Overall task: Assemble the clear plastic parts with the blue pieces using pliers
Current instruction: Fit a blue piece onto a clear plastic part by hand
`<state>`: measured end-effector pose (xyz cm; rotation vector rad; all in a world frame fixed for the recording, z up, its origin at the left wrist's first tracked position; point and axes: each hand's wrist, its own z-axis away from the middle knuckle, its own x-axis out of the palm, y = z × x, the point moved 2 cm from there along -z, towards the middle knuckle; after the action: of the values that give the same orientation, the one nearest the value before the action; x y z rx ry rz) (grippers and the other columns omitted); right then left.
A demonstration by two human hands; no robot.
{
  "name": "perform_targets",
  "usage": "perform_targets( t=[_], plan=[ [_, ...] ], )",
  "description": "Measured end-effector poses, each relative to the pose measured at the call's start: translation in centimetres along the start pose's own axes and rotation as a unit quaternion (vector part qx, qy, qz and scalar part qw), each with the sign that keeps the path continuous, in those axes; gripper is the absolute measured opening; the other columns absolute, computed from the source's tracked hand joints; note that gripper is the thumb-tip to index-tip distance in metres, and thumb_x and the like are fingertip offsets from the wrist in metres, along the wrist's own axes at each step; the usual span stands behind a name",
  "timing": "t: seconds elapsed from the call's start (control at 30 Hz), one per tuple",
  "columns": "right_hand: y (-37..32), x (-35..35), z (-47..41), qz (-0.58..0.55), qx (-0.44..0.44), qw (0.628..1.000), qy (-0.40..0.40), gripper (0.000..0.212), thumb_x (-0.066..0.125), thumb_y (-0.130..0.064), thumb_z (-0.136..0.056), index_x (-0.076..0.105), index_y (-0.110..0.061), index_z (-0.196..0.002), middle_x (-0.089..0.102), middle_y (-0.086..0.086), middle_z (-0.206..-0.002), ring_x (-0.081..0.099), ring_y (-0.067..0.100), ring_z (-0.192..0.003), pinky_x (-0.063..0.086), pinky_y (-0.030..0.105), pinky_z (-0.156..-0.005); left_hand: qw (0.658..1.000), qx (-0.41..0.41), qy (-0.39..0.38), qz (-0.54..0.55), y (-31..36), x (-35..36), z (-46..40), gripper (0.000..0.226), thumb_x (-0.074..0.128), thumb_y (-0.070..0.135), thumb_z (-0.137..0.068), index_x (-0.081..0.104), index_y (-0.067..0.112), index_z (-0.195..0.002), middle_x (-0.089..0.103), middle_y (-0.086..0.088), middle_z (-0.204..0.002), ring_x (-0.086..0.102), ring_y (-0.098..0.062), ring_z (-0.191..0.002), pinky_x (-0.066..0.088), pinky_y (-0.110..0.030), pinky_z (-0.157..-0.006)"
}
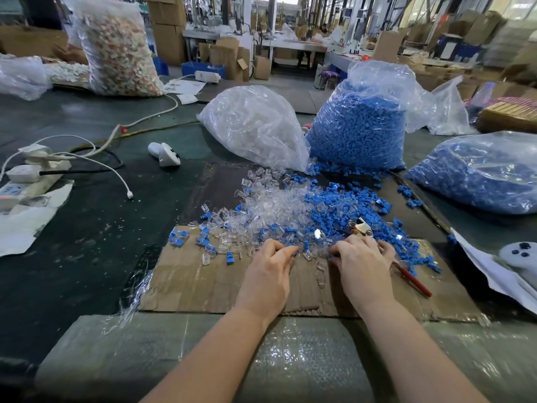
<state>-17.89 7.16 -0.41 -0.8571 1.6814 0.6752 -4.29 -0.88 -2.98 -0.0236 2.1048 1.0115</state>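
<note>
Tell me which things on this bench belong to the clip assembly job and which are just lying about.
Job: loose clear plastic parts, loose blue pieces, pliers in the right hand, left hand, bag of blue pieces, bag of clear parts.
Lying about: power strip, white cable, white controller.

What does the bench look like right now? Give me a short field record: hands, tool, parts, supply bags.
left hand: pinching a small blue plastic piece at the pile's near edge
right hand: gripping red-handled metal pliers
loose parts: clear plastic caps beside blue plastic pieces, on a flattened brown cardboard sheet
supply bags: clear-parts bag; tall blue-parts bag
</note>
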Motion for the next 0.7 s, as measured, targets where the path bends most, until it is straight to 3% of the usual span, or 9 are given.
perform_targets(
  t=[0.13,0.2,0.33,0.43,0.57,0.7],
  plan=[
    [0.0,-0.1,0.2,-0.006,-0.001,1.0,0.028,0.012,0.047,-0.026,-0.097,0.058,-0.029,-0.1,0.056,-0.011,-0.106,0.046,0.013,-0.108,0.018,0.037,-0.1,1.0,-0.007,0.011,0.017,0.0,-0.2,0.0,0.027,0.054,0.016,-0.093,0.058,0.016,-0.12,0.046,0.009,-0.104,0.051,-0.005,-0.081,0.043,-0.013,-0.08],
    [-0.4,-0.4,0.5,-0.047,-0.012,0.996,0.068,0.006,0.052,-0.022,-0.094,0.057,-0.023,-0.094,0.061,-0.006,-0.096,0.052,0.018,-0.097,0.026,0.036,-0.093,0.999,-0.012,0.019,0.026,0.0,-0.3,0.1,0.023,0.056,0.014,-0.092,0.058,0.016,-0.114,0.047,0.009,-0.105,0.052,-0.003,-0.082,0.041,-0.006,-0.077],
    [-1.6,-1.2,1.9,-0.143,-0.064,0.982,0.108,0.01,0.066,-0.014,-0.084,0.057,-0.012,-0.08,0.062,0.001,-0.072,0.055,0.021,-0.069,0.048,0.034,-0.063,0.999,-0.021,0.023,0.027,0.0,-0.5,0.1,0.027,0.054,0.013,-0.092,0.056,0.017,-0.119,0.041,0.011,-0.1,0.05,-0.003,-0.077,0.038,-0.002,-0.072],
    [-2.0,-1.6,2.7,-0.171,-0.085,0.977,0.092,0.017,0.068,-0.013,-0.08,0.052,-0.014,-0.076,0.056,-0.004,-0.061,0.052,0.015,-0.055,0.047,0.028,-0.049,0.999,-0.026,0.02,0.027,0.1,-0.5,0.1,0.03,0.053,0.015,-0.093,0.055,0.017,-0.123,0.037,0.012,-0.095,0.047,-0.002,-0.072,0.038,-0.003,-0.071],
    [-2.3,-0.8,2.6,-0.166,-0.126,0.978,0.02,0.018,0.055,-0.024,-0.09,0.04,-0.023,-0.081,0.047,-0.012,-0.059,0.046,0.009,-0.051,0.035,0.019,-0.05,0.998,-0.038,0.034,0.035,0.2,-0.7,0.1,0.021,0.055,0.012,-0.091,0.056,0.018,-0.111,0.04,0.014,-0.091,0.047,0.0,-0.072,0.038,-0.004,-0.071],
    [-1.8,-0.4,1.7,-0.175,-0.074,0.981,0.033,0.008,0.046,-0.026,-0.097,0.044,-0.02,-0.091,0.057,-0.006,-0.072,0.049,0.013,-0.062,0.038,0.024,-0.056,0.996,-0.051,0.04,0.055,0.4,-0.8,0.2,0.011,0.058,0.013,-0.09,0.055,0.021,-0.097,0.043,0.02,-0.086,0.048,0.004,-0.075,0.036,0.0,-0.073]
  ],
)
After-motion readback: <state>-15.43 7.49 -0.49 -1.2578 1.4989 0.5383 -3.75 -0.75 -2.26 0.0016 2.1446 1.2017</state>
